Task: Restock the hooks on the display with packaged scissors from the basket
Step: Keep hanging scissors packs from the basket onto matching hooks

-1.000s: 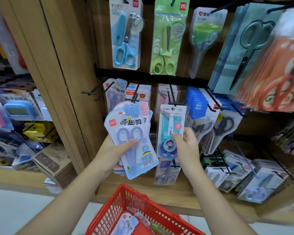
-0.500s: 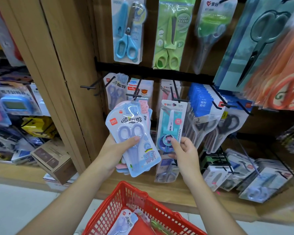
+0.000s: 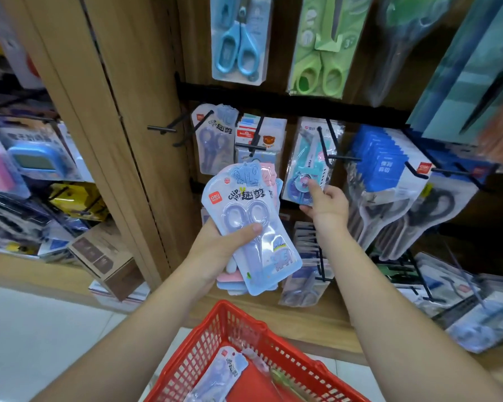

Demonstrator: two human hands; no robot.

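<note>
Stock sits in two places: the left hand [image 3: 215, 253] grips a fanned stack [image 3: 238, 198] of scissor packs, thumb clamped across the top one, which keeps supply at working height; a spare pack [image 3: 221, 369] lies in the basket [image 3: 204, 352] below. The right hand [image 3: 328, 207] pinches the lower edge of a teal pack [image 3: 302, 163] that appears threaded on a hook [image 3: 324, 143], probably to steady it while it seats on the wire.
</note>
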